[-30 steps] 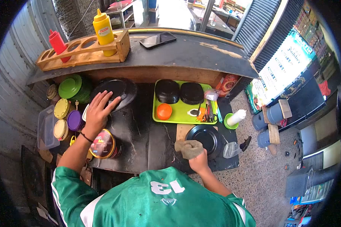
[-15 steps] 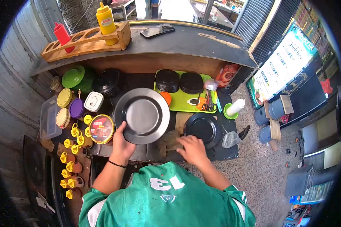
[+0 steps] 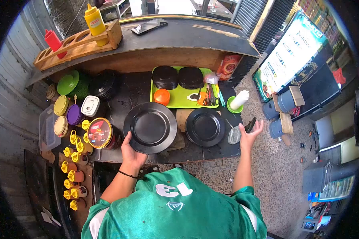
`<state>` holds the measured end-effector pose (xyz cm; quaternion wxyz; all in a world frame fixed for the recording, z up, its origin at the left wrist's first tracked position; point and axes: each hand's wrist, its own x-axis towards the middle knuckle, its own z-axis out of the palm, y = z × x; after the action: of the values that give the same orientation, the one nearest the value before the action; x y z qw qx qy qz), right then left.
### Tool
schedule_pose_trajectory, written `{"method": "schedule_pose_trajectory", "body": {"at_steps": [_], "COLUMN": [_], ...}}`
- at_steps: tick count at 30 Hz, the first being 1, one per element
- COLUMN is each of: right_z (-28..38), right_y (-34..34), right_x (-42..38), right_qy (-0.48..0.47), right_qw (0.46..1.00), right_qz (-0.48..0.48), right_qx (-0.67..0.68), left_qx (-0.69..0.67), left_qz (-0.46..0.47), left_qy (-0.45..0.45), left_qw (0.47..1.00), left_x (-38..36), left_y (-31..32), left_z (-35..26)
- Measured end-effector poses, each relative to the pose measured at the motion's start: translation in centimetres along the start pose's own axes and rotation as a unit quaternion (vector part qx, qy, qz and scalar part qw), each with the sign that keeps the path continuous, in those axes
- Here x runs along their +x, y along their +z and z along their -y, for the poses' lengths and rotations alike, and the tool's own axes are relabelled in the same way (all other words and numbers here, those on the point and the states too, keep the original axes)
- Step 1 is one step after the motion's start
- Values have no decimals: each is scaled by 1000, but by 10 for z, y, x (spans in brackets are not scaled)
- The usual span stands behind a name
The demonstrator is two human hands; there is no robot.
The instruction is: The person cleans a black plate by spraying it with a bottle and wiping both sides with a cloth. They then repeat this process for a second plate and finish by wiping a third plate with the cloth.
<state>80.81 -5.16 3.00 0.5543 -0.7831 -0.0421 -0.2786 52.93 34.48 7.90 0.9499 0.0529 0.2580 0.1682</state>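
Observation:
A round black plate (image 3: 150, 128) with a wide rim is in my left hand (image 3: 134, 154), gripped at its near left edge. To its right, another black plate (image 3: 205, 127) lies on the counter. My right hand (image 3: 250, 134) is raised at the counter's right end, fingers spread and holding nothing. Beside its fingers is a clear plastic piece (image 3: 234, 136) with a black handle (image 3: 250, 125). A brownish cloth (image 3: 178, 142) lies between the two plates, partly hidden by the held one.
A lime green tray (image 3: 175, 102) behind the plates bears stacked black dishes (image 3: 165, 77) and an orange bowl (image 3: 162, 96). A white squeeze bottle (image 3: 239, 99) stands in a green cup (image 3: 232, 106). Left are a round tub (image 3: 99, 133) and several yellow-lidded bottles (image 3: 79, 191).
My right hand has moved right, away from the cloth, and its fingers have spread. The plate in my left hand has changed tilt. The camera view has shifted slightly.

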Motion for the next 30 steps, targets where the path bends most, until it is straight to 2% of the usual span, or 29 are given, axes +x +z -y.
{"method": "schedule_pose_trajectory", "body": {"at_steps": [1, 3, 4, 7, 8, 9, 11, 13, 14, 15, 17, 19, 21, 24, 25, 27, 29, 30], "right_z": [-18, -48, -52, 1, 18, 41, 100, 130, 141, 156, 166, 187, 194, 211, 217, 221, 219, 222], "right_y": [4, 4, 9, 14, 12, 4, 9, 20, 20, 23, 33, 39, 52, 62, 64, 70, 77, 76], "right_x": [0, 6, 5, -2, -4, 0, -7, -22, -27, -33, -44, -59, -76, -91, -93, -92, -88, -82], "right_qy": [1, 126, 73, 94, 47, 10, -133, -2, -30, -49, -118, -19, 35, 58, 31, -8, -27, 37], "right_qw": [1000, 980, 996, 995, 997, 981, 960, 951, 937, 928, 885, 832, 769, 707, 702, 729, 784, 791], "right_qz": [-5, 60, 9, 13, 60, 172, 225, 297, 342, 356, 416, 509, 587, 669, 683, 663, 605, 603], "right_qx": [0, 140, 49, 25, -27, -90, -103, 88, 59, 98, 172, 220, 249, 221, 201, 172, 137, 98], "left_qx": [4, 23, 24, 2, 9, 17, 16, 18, 23, 27, 29, 31, 41, 51, 48, 58, 49, 43], "left_qz": [3, 5, 6, 15, 29, 41, 38, 41, 47, 52, 55, 57, 56, 39, 39, 35, 43, 54], "left_qy": [-3, -13, -15, -26, -31, -36, -32, -32, -36, -40, -41, -44, -45, -36, -32, -28, -35, -43], "left_qw": [1000, 1000, 1000, 1000, 999, 998, 999, 998, 998, 997, 997, 997, 997, 997, 998, 997, 997, 997], "left_x": [0, 1, 1, 1, 1, -1, -1, -1, 0, 2, 2, 0, -1, -2, -5, -14, -15, -15], "left_y": [1, 4, 5, 7, 9, 9, 10, 9, 8, 8, 6, 5, 8, 5, 8, 16, 11, 9], "left_z": [2, 8, 10, 14, 15, 16, 18, 20, 20, 21, 21, 22, 24, 24, 24, 24, 24, 24]}}
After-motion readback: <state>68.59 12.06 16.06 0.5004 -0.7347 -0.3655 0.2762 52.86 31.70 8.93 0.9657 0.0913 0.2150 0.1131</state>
